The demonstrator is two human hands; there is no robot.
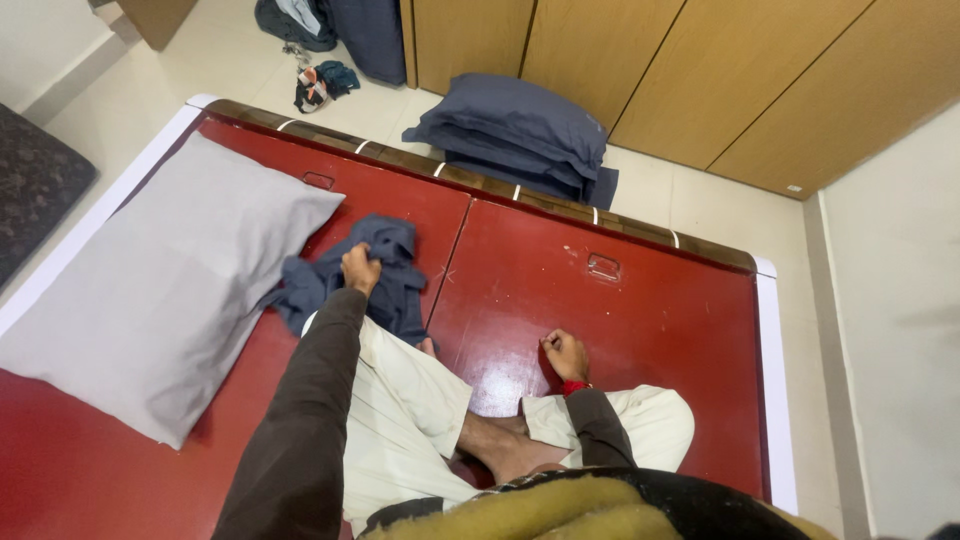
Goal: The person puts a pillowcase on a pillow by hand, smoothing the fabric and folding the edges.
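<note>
While the left hand [360,268] is clenched on a bunched dark blue cloth [385,275] lying on the glossy red bed platform [620,320] just beside a grey pillow [160,280], the right hand [566,354] rests as a loose fist on the bare panel, holding nothing as far as I can tell. Crumpled as it is, the cloth may drag or snag under the cross-legged knee it seems to touch, and the slick lacquer could let the bracing fist slide.
</note>
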